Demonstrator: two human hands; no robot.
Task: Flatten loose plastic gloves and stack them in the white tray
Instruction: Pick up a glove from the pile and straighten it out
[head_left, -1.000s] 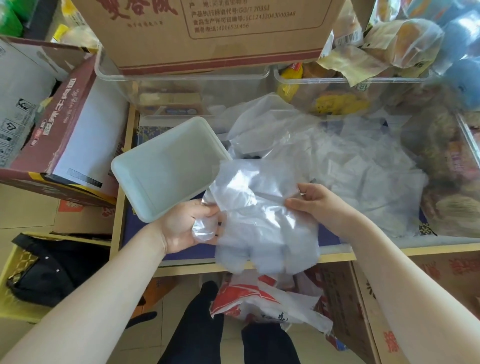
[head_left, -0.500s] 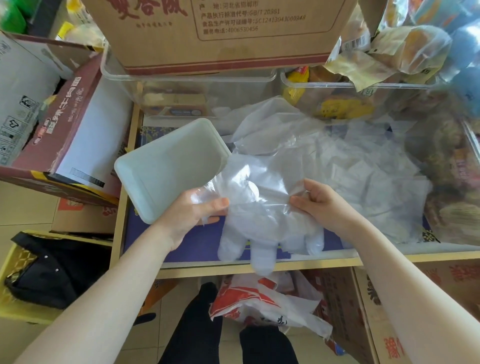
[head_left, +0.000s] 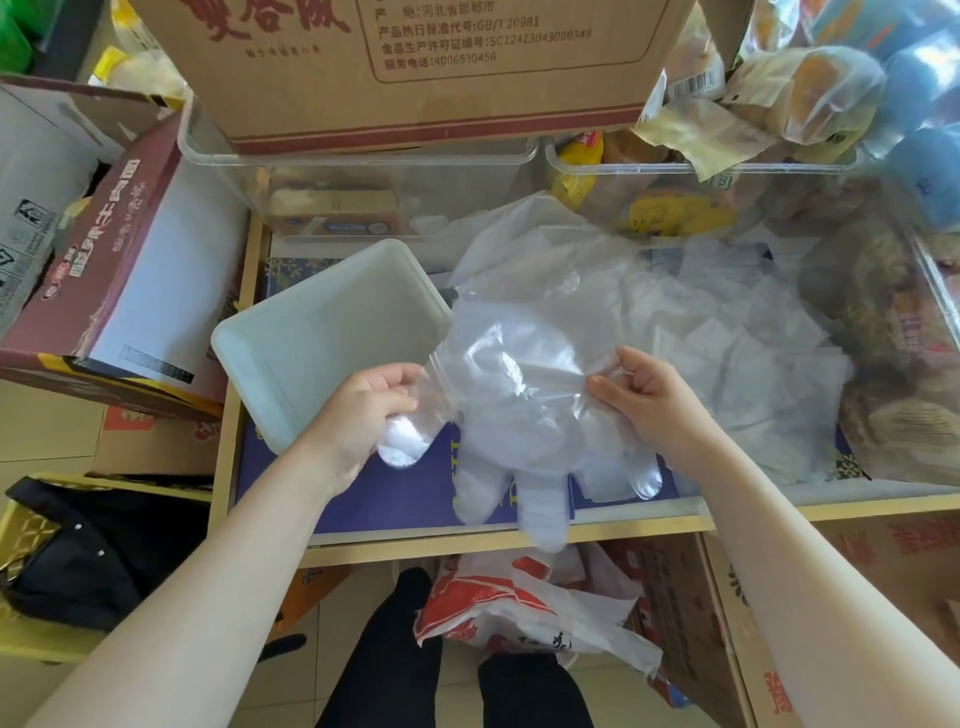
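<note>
Cluttered shop shelf, boxes all round, glove spread between both hands.
I see my left hand (head_left: 363, 410) and right hand (head_left: 641, 397) each with a pinching grip on a clear plastic glove (head_left: 519, 410), stretched above the blue-lined shelf (head_left: 415, 499) beside the tilted white tray (head_left: 322, 332); the loose glove heap (head_left: 701, 332) behind blurs together, so I cannot separate single gloves.

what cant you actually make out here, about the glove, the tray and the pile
Head view only:
- plastic glove: one layer or several, unclear; the film is see-through.
- white tray: near corner hidden by the left hand.
- glove pile: count unreadable, clear sheets overlap.
- right hand: fingertips veiled by film.
</note>
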